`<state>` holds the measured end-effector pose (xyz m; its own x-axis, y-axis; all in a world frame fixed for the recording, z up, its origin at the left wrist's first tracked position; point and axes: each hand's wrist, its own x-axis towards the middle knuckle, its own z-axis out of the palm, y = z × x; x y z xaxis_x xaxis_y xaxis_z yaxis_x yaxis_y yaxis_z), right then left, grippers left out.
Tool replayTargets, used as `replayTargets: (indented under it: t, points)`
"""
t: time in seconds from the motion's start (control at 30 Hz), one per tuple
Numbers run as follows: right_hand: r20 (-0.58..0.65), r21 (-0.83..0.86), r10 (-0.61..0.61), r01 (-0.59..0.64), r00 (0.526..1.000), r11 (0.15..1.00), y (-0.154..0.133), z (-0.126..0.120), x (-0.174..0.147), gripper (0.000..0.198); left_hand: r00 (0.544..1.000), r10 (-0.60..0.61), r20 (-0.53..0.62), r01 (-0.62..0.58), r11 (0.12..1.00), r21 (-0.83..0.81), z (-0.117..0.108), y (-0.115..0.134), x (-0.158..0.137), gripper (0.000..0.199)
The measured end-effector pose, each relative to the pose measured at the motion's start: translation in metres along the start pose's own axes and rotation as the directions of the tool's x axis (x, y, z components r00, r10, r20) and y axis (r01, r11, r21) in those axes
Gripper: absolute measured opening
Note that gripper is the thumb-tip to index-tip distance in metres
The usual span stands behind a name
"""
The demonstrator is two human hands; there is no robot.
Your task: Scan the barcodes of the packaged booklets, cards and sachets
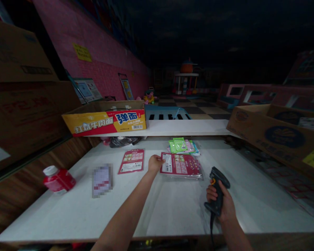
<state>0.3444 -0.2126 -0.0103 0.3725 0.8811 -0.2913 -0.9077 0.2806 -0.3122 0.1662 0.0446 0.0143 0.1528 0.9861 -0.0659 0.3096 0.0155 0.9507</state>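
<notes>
My left hand [155, 164] pinches the left edge of a flat red-and-white package [181, 164] in clear plastic, which looks like the top one of a small stack on the white table. In my right hand [225, 204] is a black barcode scanner [217, 190] with a yellow trigger, its cable hanging toward the table's front edge. A similar red package [132, 161] lies by itself, left of my left hand. Just behind the stack sits a pile of green and pink packets [181, 144].
At the left stand a red bottle with a white cap [59, 179] and a blurred-out item [102, 180]. A shelf [185, 127] crosses the back, bearing a yellow-and-red noodle carton [107, 120] and a brown carton [274, 127]. Large cardboard boxes [23, 104] are stacked far left.
</notes>
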Motion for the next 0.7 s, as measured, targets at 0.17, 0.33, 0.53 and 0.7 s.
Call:
replayTargets:
  t: [0.17,0.33,0.53,0.7]
  points:
    - [0.010,-0.026,-0.010,0.010,1.000,1.000,0.000,0.001,-0.003,0.033,0.767,-0.262,0.586,0.509,0.804,-0.307,-0.028,0.005,-0.016,0.019]
    - [0.050,-0.082,-0.012,0.016,0.999,0.997,0.001,-0.002,-0.005,0.034,0.833,-0.181,0.523,0.489,0.682,-0.543,-0.068,-0.006,-0.041,0.026]
    - [0.034,-0.098,-0.008,0.011,0.999,0.995,0.004,-0.006,-0.004,0.035,0.996,-0.047,0.070,0.083,0.694,-0.715,-0.093,-0.034,-0.059,0.046]
    - [-0.037,-0.518,-0.048,0.022,0.998,0.855,0.031,0.012,-0.002,0.043,0.987,-0.003,-0.162,-0.113,0.700,-0.705,-0.097,-0.049,-0.059,0.061]
